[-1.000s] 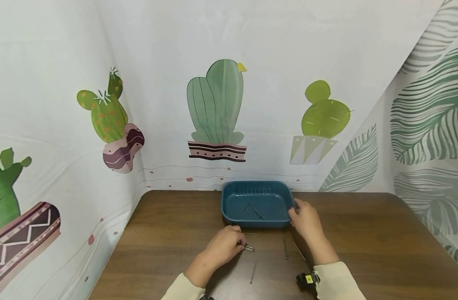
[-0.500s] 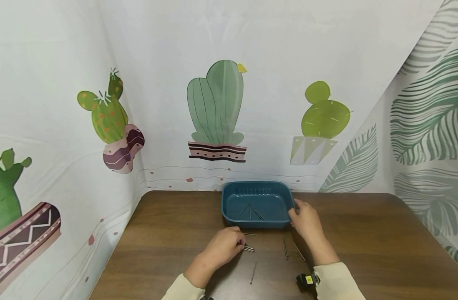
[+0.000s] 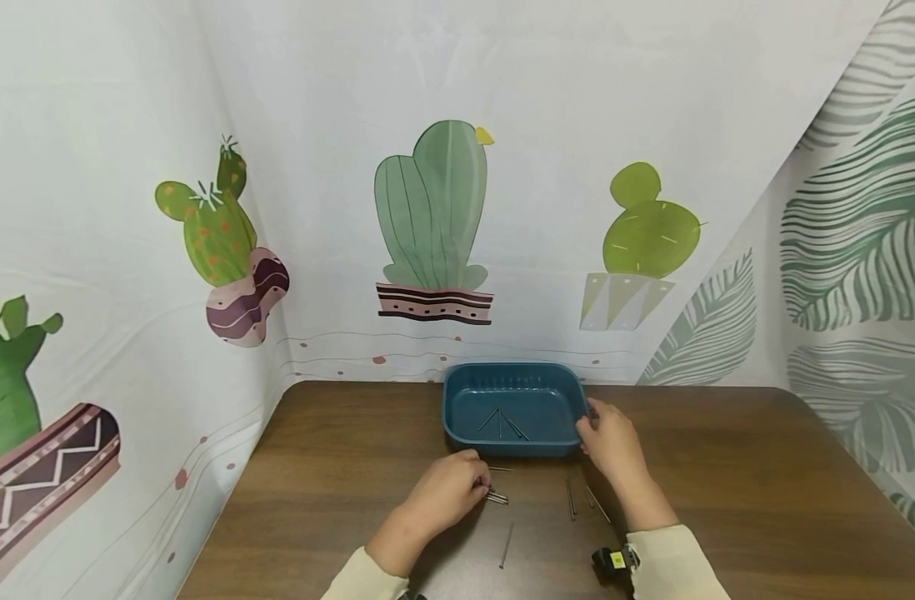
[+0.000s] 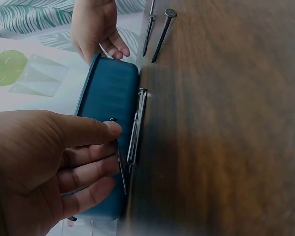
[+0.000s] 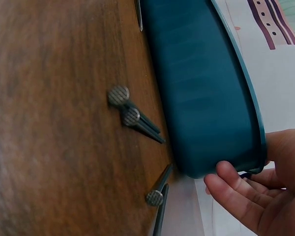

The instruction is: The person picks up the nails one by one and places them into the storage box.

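Note:
My left hand [image 3: 446, 487] is low over the table in front of a blue rectangular tray [image 3: 517, 448]. In the left wrist view it pinches a thin metal nail [image 4: 121, 169] between thumb and fingers, the nail's head just above the thumb tip. Several nails [image 4: 136, 130] lie on the wood beyond that hand, near the tray's front wall. At the tray's right end my right hand [image 3: 613, 437] grips the rim, with its fingertips [image 5: 214, 184] against the end wall. A few nails [image 3: 514, 427] rest inside the tray.
One nail [image 3: 507, 546] lies alone nearer the front of the brown wooden table [image 3: 337, 467]. Two pairs of nails, a left pair [image 3: 571, 498] and a right pair [image 3: 598, 503], lie before the right hand. A cactus-print cloth [image 3: 337, 250] hangs behind the tray.

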`<state>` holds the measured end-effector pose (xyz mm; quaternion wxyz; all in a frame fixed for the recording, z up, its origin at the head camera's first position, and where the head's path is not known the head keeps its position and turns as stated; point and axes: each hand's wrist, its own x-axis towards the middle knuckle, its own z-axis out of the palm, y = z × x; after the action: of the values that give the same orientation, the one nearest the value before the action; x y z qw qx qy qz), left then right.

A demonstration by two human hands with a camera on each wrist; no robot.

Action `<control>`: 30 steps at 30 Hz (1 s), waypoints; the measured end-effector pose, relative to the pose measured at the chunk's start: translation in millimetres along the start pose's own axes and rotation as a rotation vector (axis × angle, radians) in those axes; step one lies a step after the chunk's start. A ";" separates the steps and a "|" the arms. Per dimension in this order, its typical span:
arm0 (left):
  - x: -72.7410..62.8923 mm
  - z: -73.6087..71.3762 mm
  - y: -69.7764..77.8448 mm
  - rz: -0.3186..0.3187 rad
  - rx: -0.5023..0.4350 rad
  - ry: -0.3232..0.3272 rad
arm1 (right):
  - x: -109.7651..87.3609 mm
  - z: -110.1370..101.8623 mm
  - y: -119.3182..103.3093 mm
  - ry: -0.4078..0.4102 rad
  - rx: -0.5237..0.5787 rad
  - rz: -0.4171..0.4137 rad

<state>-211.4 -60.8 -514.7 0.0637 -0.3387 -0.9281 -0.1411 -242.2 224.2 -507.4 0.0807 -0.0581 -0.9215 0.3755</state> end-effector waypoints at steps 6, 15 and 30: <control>0.5 -3.0 1.0 0.001 0.000 0.004 | 0.8 0.0 2.1 0.002 0.005 -0.004; 1.2 -6.7 4.4 -0.024 -0.031 0.019 | -0.5 -0.4 1.4 0.002 0.006 0.000; 2.7 -18.4 7.2 0.003 -0.144 0.101 | 1.0 1.3 1.6 0.020 -0.004 -0.020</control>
<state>-208.4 -59.5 -495.0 0.0858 -0.3362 -0.9106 -0.2244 -243.4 224.6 -509.3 0.0933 -0.0528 -0.9219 0.3722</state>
